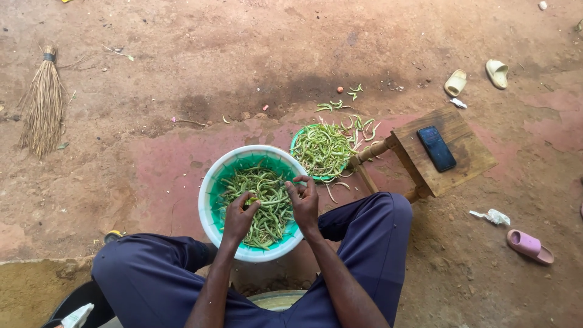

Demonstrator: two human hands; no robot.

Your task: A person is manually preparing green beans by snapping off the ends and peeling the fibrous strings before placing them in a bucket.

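Both hands work over a green-lined white bowl [209,200] of green pods [270,200] set on the floor between the knees: the left hand [238,217] has its grip pinched shut on one pod [251,201], while the right hand [305,203], just beside it, curls its fingers half closed, and whether it holds anything cannot be told. Beyond the right grip lies a heap of emptied pods [325,149], and further right a wooden stool [446,152] bearing a phone [436,148].

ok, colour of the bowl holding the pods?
Bowl: green inside with a white rim, seen in the head view.
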